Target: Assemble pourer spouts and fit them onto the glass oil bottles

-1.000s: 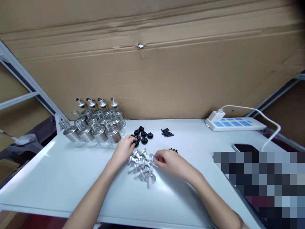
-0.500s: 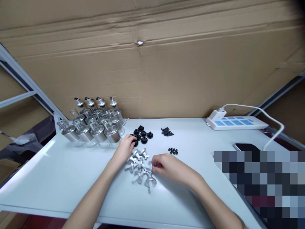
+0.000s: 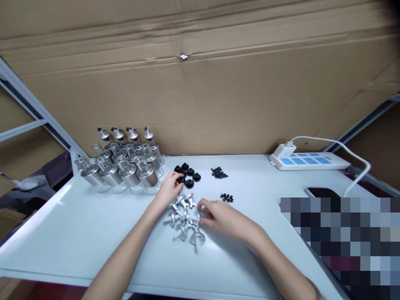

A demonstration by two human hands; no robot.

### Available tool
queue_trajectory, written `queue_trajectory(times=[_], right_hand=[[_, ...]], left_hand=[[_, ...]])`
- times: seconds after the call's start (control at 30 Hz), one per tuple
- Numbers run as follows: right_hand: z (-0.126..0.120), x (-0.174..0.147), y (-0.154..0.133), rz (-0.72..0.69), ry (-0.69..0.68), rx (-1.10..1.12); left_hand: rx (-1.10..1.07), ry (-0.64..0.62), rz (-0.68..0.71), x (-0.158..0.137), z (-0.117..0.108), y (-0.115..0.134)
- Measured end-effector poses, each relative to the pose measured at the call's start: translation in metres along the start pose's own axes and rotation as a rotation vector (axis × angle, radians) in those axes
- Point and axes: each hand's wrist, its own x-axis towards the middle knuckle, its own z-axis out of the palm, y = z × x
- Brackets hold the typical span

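My left hand [image 3: 168,189] reaches to the cluster of black caps [image 3: 186,174] near the middle of the worktop [image 3: 78,233], its fingers pinched on one black cap at the cluster's near edge. My right hand [image 3: 220,216] rests at the right side of the pile of silver spouts [image 3: 184,218], fingers curled narrow on one spout. Glass bottles [image 3: 125,166] stand at the far left corner; a power strip [image 3: 308,161] lies at the far right.
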Motion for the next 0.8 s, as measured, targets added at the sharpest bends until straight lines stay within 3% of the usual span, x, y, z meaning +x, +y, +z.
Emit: queue_trajectory(times=[0.13,0.27,0.43,0.6,0.8], right_hand=[[0.000,0.000,0.001,0.004,0.002,0.006],[0.002,0.000,0.003,-0.010,0.000,0.014],[0.000,-0.001,0.001,-0.015,-0.014,0.002],[-0.004,-0.004,0.000,-0.015,-0.041,0.028],[-0.010,-0.008,0.004,-0.045,-0.091,0.125]], left_hand=[[0.014,-0.004,0.020,-0.004,-0.007,0.010],[0.100,-0.187,0.122,-0.012,-0.014,0.025],[0.162,-0.273,0.058,-0.017,-0.009,0.033],[0.078,-0.285,0.063,-0.014,-0.011,0.029],[-0.333,-0.401,-0.074,-0.026,-0.035,0.024]])
